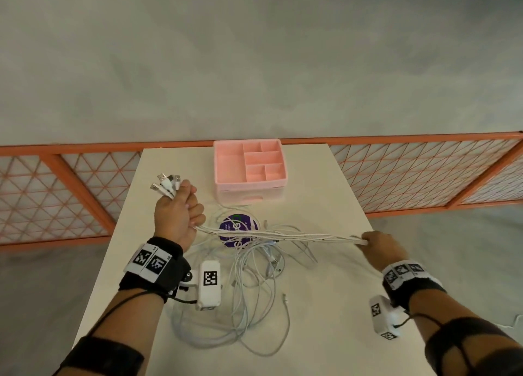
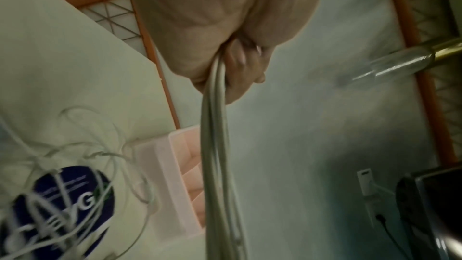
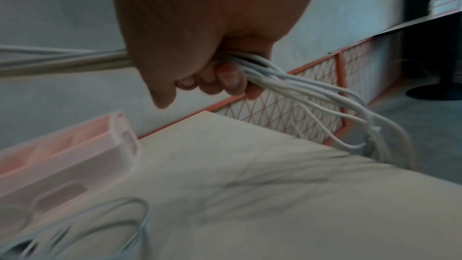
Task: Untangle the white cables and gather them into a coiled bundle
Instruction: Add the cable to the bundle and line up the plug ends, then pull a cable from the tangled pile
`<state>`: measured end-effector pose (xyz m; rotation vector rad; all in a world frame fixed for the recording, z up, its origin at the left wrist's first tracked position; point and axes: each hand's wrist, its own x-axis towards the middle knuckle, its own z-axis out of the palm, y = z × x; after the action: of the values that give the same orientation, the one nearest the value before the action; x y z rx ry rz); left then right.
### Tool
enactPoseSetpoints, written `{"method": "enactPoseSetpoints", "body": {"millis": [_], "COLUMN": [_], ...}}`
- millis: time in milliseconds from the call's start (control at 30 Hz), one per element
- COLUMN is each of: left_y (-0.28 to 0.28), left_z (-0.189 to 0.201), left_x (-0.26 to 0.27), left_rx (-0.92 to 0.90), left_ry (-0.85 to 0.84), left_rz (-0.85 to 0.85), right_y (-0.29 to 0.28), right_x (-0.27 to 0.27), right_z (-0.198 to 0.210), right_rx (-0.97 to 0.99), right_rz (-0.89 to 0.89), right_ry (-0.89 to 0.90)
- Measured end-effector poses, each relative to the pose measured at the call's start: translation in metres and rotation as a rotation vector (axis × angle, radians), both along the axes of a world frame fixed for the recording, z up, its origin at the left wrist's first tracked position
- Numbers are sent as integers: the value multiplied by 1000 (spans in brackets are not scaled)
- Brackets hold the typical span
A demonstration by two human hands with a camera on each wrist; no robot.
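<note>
White cables (image 1: 283, 236) are gripped by left hand (image 1: 178, 214) and right hand (image 1: 379, 247), stretched taut between them above counter (image 1: 325, 290); loose loops lie below.

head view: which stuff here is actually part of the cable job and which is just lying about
Part of the job:
- white cables, pulled taut between both hands, with the rest lying loose on the table
- left hand, gripping the plug ends
- right hand, gripping the strands

Just lying about:
- pink organiser tray
- round purple disc under the cables
- table
- orange mesh fence
</note>
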<state>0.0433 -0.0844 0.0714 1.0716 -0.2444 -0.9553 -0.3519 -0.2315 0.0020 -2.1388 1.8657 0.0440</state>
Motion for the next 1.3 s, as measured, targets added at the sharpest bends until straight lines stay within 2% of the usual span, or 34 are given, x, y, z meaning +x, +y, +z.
{"method": "enactPoseSetpoints", "body": {"millis": [100, 167, 267, 400, 500, 567, 633, 700, 767, 867, 967, 1100, 1300], "left_y": [1, 4, 7, 8, 8, 7, 7, 7, 6, 7, 7, 10, 12], "left_z": [-16, -29, -45, -55, -59, -61, -64, -66, -67, -66, -64, -62, -62], "left_x": [-14, -27, -44, -50, -50, -50, -50, -51, -51, -52, -53, -55, -54], "left_rx": [80, 156, 232, 293, 314, 328, 341, 350, 354, 362, 369, 372, 375], "left_ry": [26, 1, -51, -72, -90, -97, -109, -127, -136, -139, -140, -162, -161], "left_rz": [-73, -145, -226, -236, -226, -217, -219, -225, -225, -222, -229, -235, -226], "right_y": [-11, -9, 5, 22, 27, 25, 26, 29, 36, 42, 42, 38, 30], "right_x": [-28, -37, -44, -37, -11, 16, 46, 76, 103, 138, 161, 176, 188], "right_z": [-3, -13, -35, -53, -40, -20, 3, 19, 26, 10, -10, -24, -31], "right_rx": [-167, -155, 9, 350, 532, 516, 399, 311, 349, 430, 325, 321, 284], "right_rz": [-144, -180, -150, -47, 55, 144, 192, 208, 251, 333, 354, 329, 299], "right_ry": [26, 139, 295, 358, 319, 248, 28, -295, -416, -275, -89, -144, -99]}}
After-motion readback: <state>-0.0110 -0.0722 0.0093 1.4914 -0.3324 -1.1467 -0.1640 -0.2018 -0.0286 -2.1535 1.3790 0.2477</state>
